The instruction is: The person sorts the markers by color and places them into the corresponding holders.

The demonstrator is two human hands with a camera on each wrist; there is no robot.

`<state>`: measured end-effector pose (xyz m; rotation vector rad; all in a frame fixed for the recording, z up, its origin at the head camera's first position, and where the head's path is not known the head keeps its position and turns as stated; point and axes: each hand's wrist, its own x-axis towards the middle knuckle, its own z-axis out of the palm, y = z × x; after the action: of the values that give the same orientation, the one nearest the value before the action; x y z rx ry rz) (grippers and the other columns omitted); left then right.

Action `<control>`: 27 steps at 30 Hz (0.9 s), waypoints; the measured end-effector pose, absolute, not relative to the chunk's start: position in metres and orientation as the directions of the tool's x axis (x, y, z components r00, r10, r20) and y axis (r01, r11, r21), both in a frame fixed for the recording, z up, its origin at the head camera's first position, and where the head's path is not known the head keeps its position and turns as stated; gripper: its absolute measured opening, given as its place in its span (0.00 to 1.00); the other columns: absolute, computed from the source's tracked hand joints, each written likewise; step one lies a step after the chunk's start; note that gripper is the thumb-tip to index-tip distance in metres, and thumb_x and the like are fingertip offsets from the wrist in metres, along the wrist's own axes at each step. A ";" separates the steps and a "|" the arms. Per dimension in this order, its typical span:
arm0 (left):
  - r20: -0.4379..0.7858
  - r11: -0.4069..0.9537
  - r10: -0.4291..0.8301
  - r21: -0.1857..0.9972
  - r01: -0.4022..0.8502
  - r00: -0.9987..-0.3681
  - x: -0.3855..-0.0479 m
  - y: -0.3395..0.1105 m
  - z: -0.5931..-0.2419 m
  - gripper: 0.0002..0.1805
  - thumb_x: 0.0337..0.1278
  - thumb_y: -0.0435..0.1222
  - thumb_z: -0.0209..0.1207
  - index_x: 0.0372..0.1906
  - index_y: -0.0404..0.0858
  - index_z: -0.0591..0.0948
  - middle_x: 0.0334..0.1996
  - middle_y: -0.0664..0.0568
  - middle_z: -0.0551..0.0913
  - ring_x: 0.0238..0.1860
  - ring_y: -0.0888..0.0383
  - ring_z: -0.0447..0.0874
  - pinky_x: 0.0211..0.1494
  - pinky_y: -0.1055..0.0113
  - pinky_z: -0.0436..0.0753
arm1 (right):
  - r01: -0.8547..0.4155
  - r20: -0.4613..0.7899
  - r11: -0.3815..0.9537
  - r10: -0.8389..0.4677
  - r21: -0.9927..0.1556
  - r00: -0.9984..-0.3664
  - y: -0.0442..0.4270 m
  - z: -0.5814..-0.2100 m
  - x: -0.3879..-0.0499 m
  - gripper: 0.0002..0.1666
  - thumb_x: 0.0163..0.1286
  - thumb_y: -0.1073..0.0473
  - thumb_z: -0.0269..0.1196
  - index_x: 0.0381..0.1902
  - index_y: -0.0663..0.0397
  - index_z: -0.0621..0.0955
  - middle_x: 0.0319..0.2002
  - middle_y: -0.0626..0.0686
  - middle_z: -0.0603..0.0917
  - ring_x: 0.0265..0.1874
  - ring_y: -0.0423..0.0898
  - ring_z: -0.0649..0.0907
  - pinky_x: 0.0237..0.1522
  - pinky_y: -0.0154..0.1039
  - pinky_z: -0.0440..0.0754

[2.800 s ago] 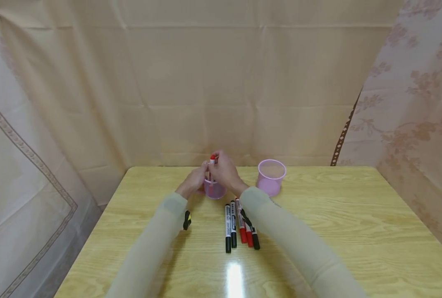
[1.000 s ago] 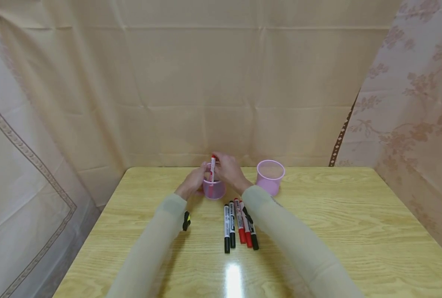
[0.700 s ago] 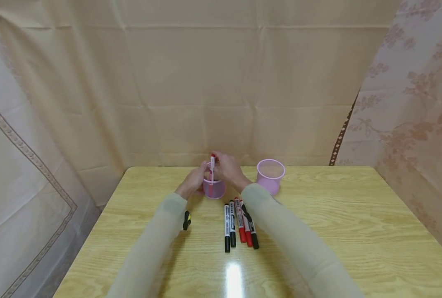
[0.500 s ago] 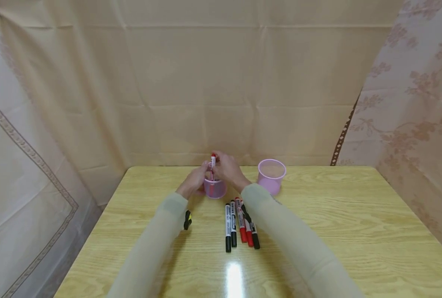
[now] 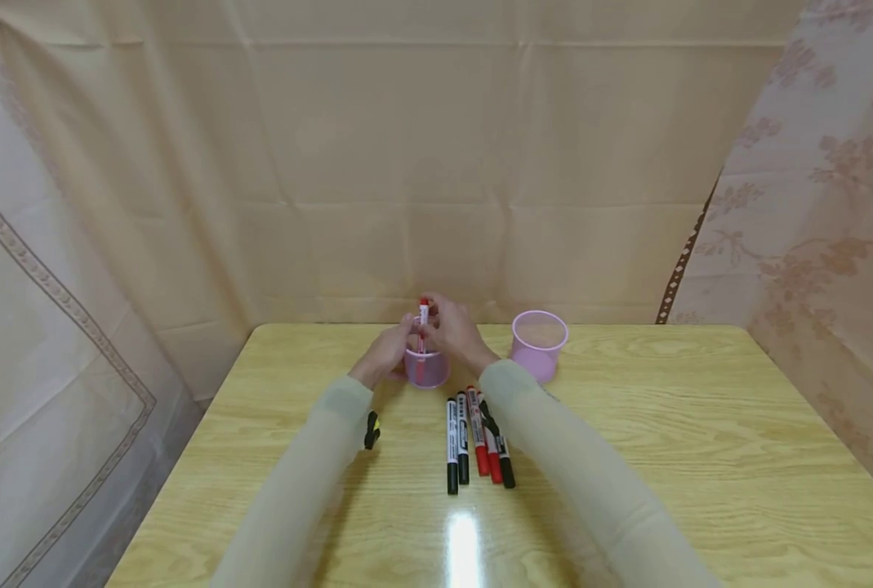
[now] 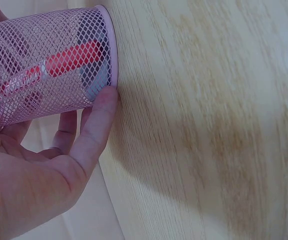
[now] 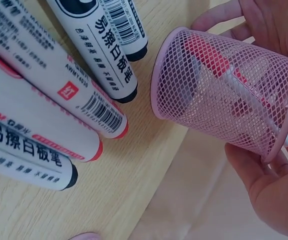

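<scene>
A red-capped marker stands with its red cap down inside a pink mesh pen cup, its other end rising above the rim. My left hand holds the cup from the left; in the left wrist view a fingertip touches the cup's base edge. My right hand pinches the marker's upper part at the rim. Through the mesh, the marker leans slantwise in the right wrist view, where my right hand is beside the rim and partly cut off.
A second pink mesh cup stands to the right on the wooden table. Several black and red markers lie side by side in front of the held cup, including a black marker and a red marker. A cloth hangs behind.
My right fingers shift on the marker: about a second ago its white barrel showed more fully, now fingers cross its front. The cup and the loose markers stay in place.
</scene>
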<state>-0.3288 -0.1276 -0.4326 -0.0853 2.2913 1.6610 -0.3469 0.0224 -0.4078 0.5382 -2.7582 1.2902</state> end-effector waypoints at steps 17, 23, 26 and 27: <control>-0.279 0.342 0.146 0.915 -0.216 -0.949 -0.330 -0.131 -0.433 0.37 0.78 0.61 0.28 0.74 0.45 0.70 0.68 0.37 0.70 0.64 0.36 0.73 0.59 0.40 0.79 | -0.354 0.205 0.587 -0.306 -0.729 -0.930 0.038 -0.395 -0.339 0.27 0.72 0.64 0.64 0.67 0.59 0.74 0.59 0.63 0.81 0.55 0.57 0.83 0.56 0.49 0.82; -0.278 0.331 0.152 0.919 -0.216 -0.949 -0.329 -0.132 -0.432 0.37 0.79 0.61 0.27 0.73 0.45 0.71 0.68 0.36 0.70 0.62 0.36 0.75 0.57 0.42 0.80 | -0.354 0.205 0.585 -0.308 -0.730 -0.929 0.051 -0.393 -0.333 0.27 0.73 0.60 0.65 0.67 0.57 0.74 0.60 0.61 0.80 0.53 0.58 0.82 0.54 0.50 0.83; -0.282 0.330 0.149 0.918 -0.221 -0.948 -0.329 -0.133 -0.432 0.37 0.78 0.62 0.28 0.73 0.45 0.71 0.69 0.36 0.69 0.62 0.36 0.75 0.57 0.42 0.80 | -0.366 0.216 0.577 -0.314 -0.730 -0.925 0.059 -0.393 -0.329 0.28 0.72 0.61 0.65 0.67 0.60 0.74 0.59 0.63 0.80 0.52 0.59 0.83 0.53 0.50 0.84; -0.283 0.332 0.150 0.917 -0.221 -0.947 -0.329 -0.133 -0.432 0.38 0.78 0.62 0.28 0.73 0.45 0.71 0.69 0.36 0.70 0.62 0.36 0.75 0.57 0.42 0.80 | -0.369 0.218 0.576 -0.316 -0.729 -0.923 0.062 -0.393 -0.328 0.28 0.71 0.62 0.66 0.67 0.61 0.74 0.59 0.64 0.80 0.52 0.60 0.83 0.53 0.50 0.83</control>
<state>-0.3289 -0.1331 -0.4323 -0.0639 2.2852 1.6495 -0.3278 0.0619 -0.3928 0.5944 -2.7317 1.2875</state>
